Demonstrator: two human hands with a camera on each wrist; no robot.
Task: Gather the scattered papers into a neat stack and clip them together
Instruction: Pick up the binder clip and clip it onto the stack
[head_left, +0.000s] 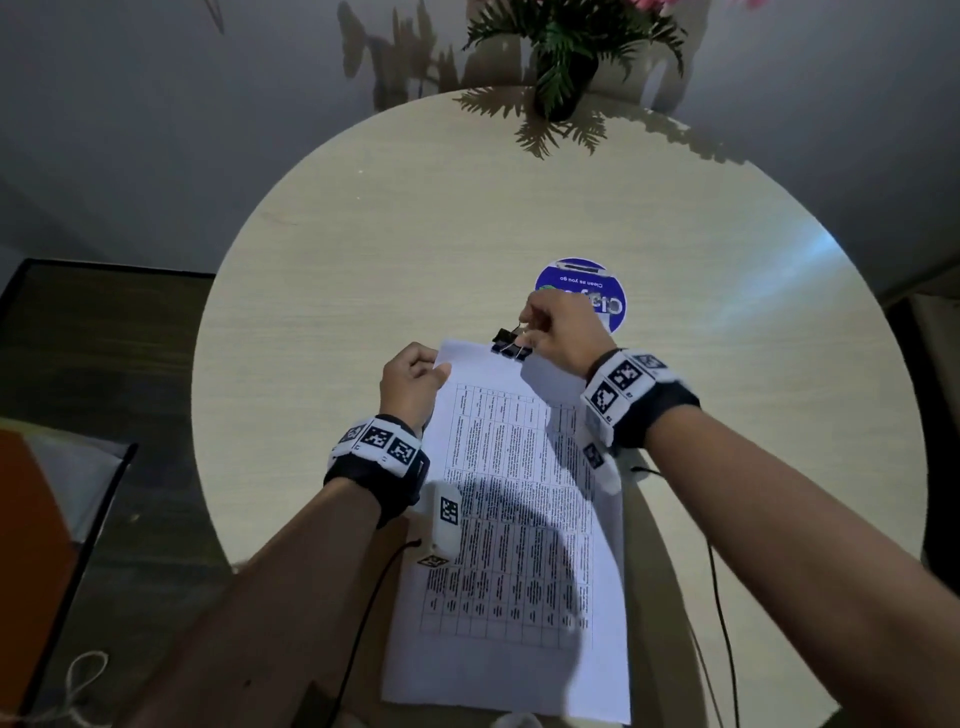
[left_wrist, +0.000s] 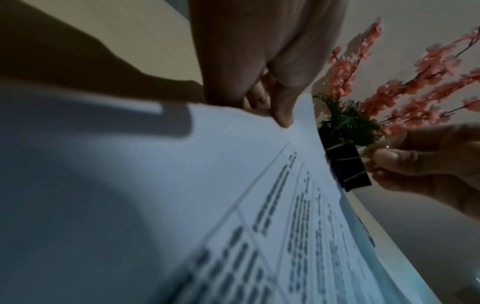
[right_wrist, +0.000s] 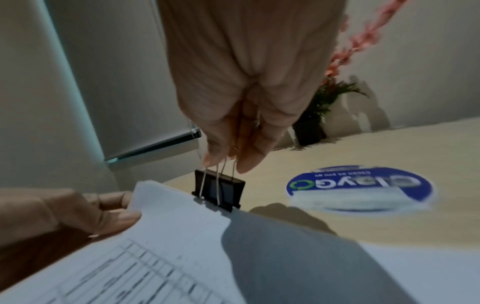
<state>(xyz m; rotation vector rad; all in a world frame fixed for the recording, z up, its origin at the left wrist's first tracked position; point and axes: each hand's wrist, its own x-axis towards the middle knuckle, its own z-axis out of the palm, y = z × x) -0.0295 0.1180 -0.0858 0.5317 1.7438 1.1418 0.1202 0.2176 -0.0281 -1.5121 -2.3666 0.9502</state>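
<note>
A stack of white papers (head_left: 511, 519) with a printed table lies on the round table, its far end lifted off the surface. My left hand (head_left: 413, 382) pinches the stack's far left corner (left_wrist: 283, 115), thumb on top. A black binder clip (head_left: 510, 344) sits at the stack's far edge, its mouth at the paper edge (right_wrist: 219, 192). My right hand (head_left: 558, 332) pinches the clip's wire handles (right_wrist: 223, 164) together between thumb and fingers. In the left wrist view the clip (left_wrist: 348, 166) shows at the paper's edge, with my right hand's fingers (left_wrist: 415, 160) on its handles.
A round blue sticker (head_left: 582, 291) lies on the light wooden table (head_left: 363, 260) just beyond my right hand. A dark pot of green leaves and pink blossoms (head_left: 563, 67) stands at the table's far edge. Cables (head_left: 722, 597) hang from my wristbands over the near edge.
</note>
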